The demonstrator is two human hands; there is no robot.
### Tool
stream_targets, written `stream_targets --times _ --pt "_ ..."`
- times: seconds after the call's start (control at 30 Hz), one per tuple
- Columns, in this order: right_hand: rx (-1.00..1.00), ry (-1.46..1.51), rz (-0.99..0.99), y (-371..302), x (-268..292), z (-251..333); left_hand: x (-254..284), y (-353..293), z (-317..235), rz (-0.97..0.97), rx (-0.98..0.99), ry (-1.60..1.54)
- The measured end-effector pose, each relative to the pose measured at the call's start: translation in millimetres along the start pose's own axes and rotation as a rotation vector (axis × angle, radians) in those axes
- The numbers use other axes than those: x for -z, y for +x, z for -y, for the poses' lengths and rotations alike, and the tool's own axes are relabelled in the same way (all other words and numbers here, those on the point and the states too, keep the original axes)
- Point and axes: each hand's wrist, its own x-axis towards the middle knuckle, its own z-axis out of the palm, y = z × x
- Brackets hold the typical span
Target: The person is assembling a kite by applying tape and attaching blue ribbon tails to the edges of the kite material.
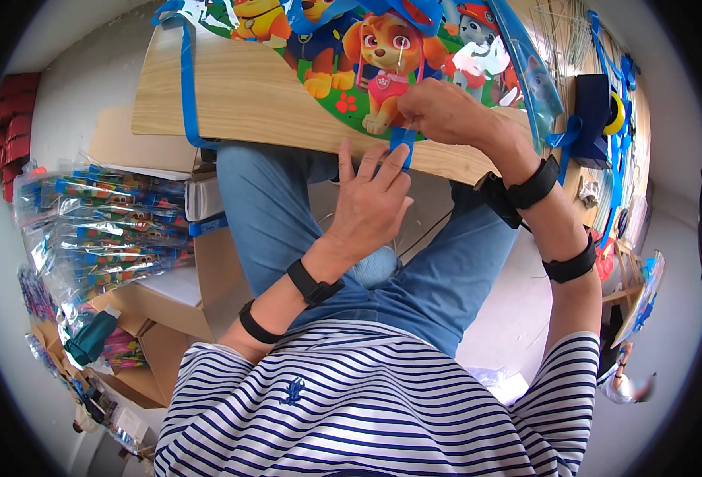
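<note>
A shiny plastic sheet printed with colourful cartoon dogs (391,56) lies on the wooden table (232,95), its curved lower edge near the table's front edge. A short blue ribbon (403,141) hangs down there. My right hand (450,118) is closed at the sheet's lower edge, with the ribbon's upper end at its fingertips; the exact pinch is partly hidden. Just below, my left hand (371,199) reaches up with its fingers stretched and apart. One finger lies against the ribbon's lower part. Another blue ribbon (187,87) trails off the table at the left.
At the right stands a dark blue box (592,119) beside a yellow tape roll (617,114) and more blue ribbons. Left of my legs are stacked plastic-wrapped printed packs (112,226) and open cardboard boxes (160,350). Another person (625,385) is far off at the lower right.
</note>
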Motion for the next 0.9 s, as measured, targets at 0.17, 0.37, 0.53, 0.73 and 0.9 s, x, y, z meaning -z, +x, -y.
stream_targets --times 0.17,0.37,0.53,0.73,0.9 --pt "-0.098 -0.029 0.108 0.1 5.8 6.9 -1.5 6.8 1.6 0.028 -0.030 0.004" --pt "-0.096 -0.140 0.067 2.5 3.4 5.7 -2.6 10.1 1.6 0.061 -0.044 0.084" --pt "-0.252 -0.142 0.099 6.1 12.1 -3.4 -6.3 11.4 -0.5 0.056 -0.052 0.116" --pt "-0.306 0.042 -0.550 -7.9 22.4 -9.3 -4.3 12.5 -1.5 0.089 -0.054 0.149" --pt "-0.515 0.240 -0.406 -28.0 -30.9 6.5 -5.9 13.9 -2.2 0.070 -0.046 0.134"
